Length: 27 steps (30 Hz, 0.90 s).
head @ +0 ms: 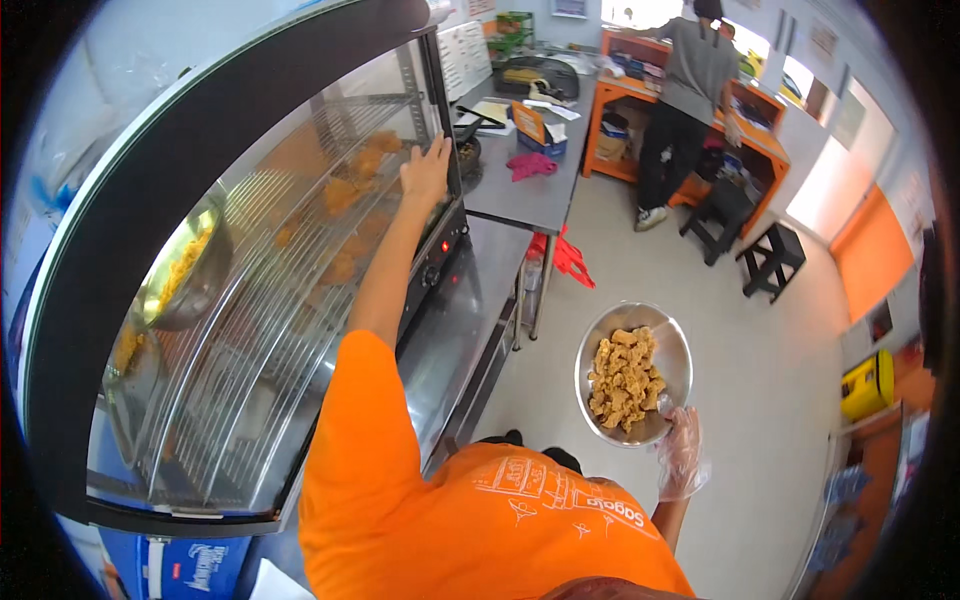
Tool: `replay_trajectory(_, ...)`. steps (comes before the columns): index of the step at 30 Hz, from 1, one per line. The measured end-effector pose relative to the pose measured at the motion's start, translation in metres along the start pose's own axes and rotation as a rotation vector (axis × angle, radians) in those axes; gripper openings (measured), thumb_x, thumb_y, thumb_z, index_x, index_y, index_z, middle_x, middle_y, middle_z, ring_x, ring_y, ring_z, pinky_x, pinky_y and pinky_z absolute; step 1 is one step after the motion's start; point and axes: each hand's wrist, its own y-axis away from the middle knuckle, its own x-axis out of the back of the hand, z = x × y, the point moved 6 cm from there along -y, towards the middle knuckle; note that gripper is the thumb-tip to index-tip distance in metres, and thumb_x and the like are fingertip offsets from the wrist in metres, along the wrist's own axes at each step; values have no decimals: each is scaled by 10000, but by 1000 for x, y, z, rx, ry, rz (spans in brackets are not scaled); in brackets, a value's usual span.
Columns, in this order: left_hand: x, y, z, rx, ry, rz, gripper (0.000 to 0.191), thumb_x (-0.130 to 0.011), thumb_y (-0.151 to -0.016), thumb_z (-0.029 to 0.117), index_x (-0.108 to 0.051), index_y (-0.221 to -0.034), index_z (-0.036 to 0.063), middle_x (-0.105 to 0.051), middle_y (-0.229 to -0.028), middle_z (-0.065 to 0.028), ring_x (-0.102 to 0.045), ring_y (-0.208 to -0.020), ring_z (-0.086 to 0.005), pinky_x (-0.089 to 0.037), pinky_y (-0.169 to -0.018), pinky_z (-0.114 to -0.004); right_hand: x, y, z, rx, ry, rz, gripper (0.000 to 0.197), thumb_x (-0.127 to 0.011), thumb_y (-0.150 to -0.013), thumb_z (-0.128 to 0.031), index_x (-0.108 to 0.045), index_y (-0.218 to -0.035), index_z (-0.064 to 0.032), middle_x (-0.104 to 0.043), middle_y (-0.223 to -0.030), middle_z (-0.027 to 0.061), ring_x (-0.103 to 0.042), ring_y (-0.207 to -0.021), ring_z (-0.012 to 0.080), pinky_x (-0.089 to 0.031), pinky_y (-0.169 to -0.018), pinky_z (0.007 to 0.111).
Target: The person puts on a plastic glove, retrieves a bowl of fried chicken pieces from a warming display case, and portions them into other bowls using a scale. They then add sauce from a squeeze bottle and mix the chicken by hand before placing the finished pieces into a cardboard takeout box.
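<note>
My right hand (pixel 681 442), in a clear plastic glove, grips the rim of a round steel bowl (pixel 677 352) over the floor. Pieces of fried chicken (pixel 626 375) lie in the bowl. My bare left hand (pixel 426 171) reaches to the far edge of the glass-fronted food warmer (pixel 247 157), fingers spread against its door or frame; whether they grip it, I cannot tell. On the warmer's wire racks (pixel 247 300) are several fried pieces (pixel 352 184), seen through glass. A steel bowl with yellow food (pixel 186 270) stands at the warmer's left side.
A steel table (pixel 510 196) past the warmer carries a pink cloth (pixel 532 166), a blue and orange box (pixel 536 135) and papers. Farther off, a person (pixel 686 97) stands at an orange counter (pixel 626 90) beside black stools (pixel 772 259). A red bag (pixel 574 259) hangs by the table leg.
</note>
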Motion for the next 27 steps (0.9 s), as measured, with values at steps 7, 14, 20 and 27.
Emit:
replay_trajectory(7,-40,-69,-11,19,-262,132,172,-554,-718,116,-558,-884,70,-469,-1096,-19,-612,-608,-238,-481,-490,-342,-49,-158,-89,615,342,0,294,-507,-843,-304,-552,-937,-29,-502,-794,63,-486,-658,141,-410,-557,278)
replay_trajectory(14,1,-15,-4,194,-401,65,300,-575,-671,107,-533,-963,53,-470,-1040,-22,-579,-592,-211,-476,-480,-321,-161,-330,-154,574,184,-555,203,-496,-858,-217,-552,-902,-27,-492,-774,39,-445,-597,107,-387,-511,246)
replay_trajectory(20,45,53,-10,349,-643,29,201,-578,-653,106,-563,-853,85,-489,-939,5,-500,-542,-158,-424,-474,-281,-276,-345,-256,245,-102,-1007,258,-531,-835,-311,-560,-870,-57,-526,-709,29,-473,-498,74,-393,-452,198)
replay_trajectory(27,96,107,-16,460,-757,87,35,-574,-678,102,-575,-713,102,-513,-887,30,-477,-634,-146,-350,-515,-284,-392,-324,-319,215,-183,-1338,217,-505,-845,-265,-559,-880,-58,-485,-686,-9,-437,-557,55,-360,-499,179)
